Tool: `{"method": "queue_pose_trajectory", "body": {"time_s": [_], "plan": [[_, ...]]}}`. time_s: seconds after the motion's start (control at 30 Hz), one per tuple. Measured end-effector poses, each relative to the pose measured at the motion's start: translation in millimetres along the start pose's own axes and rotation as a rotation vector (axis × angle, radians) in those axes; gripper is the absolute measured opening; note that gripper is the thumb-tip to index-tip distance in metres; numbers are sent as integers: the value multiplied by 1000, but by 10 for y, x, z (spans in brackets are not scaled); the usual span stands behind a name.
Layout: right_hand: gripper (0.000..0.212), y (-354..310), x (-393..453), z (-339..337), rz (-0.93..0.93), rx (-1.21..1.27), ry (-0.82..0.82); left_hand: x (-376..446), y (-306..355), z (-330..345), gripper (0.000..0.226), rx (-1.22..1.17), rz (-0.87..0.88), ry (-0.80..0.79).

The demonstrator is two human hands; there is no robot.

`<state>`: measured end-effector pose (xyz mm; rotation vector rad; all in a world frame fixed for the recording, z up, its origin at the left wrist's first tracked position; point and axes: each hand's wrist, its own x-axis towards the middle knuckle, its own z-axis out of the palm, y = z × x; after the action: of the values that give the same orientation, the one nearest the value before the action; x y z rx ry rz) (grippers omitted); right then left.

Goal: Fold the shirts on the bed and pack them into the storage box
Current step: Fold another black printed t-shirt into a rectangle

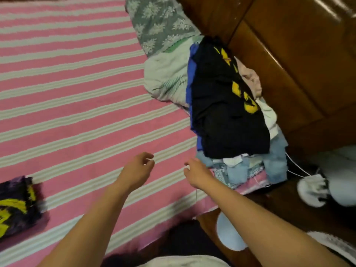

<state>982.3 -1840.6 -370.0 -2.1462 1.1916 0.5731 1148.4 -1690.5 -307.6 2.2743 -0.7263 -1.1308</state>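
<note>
A bed (81,97) covered with a pink sheet with pale stripes fills most of the view, and a polished dark wooden headboard (300,60) runs along its right edge. Against that edge sits a heap of unfolded clothes (242,160), topped by a black shirt (225,112) with a yellow print; the print is too creased to read. A blue garment shows under it, with pale blue and white pieces at the near end of the heap. Beyond it lie a pale green cloth (167,78) and a grey-green floral pillow (158,22) toward the far right corner. A folded dark shirt with yellow markings (17,207) rests at the bed's near left edge, blurred. Both arms reach out above the sheet, apart from each other: the left hand (137,170) hangs with fingers loosely curled, holding nothing, and the right hand (196,172) is likewise loose and empty, just beside the near end of the heap. A white cable (296,166) trails off the bed's right edge.
</note>
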Motion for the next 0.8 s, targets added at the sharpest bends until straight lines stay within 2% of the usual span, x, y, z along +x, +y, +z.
{"method": "queue_pose_trajectory", "body": {"time_s": [0.17,0.3,0.37,0.47,0.57,0.63,0.7,0.8], "plan": [[42,1126,387,-603,63,-18,55,100,920,632,30,-102,-139,-9],[58,1928,661,-922,106,-231,139,176,1325,733,33,-29,-91,42],[58,2194,782,-1059,117,-299,136,181,1381,689,33,-15,-120,71],[54,2364,874,-1108,137,-249,148,143,1377,632,30,-54,-208,103],[51,2423,862,-1118,209,-173,326,73,1420,588,28,-73,-215,113],[46,2497,847,-1197,298,-102,305,4,1450,539,27,-75,-197,118],[48,2610,849,-1252,300,-31,245,-69,1405,500,26,-94,-194,122],[40,2551,675,-1310,277,152,393,-226,1259,452,22,-112,-216,146]]}}
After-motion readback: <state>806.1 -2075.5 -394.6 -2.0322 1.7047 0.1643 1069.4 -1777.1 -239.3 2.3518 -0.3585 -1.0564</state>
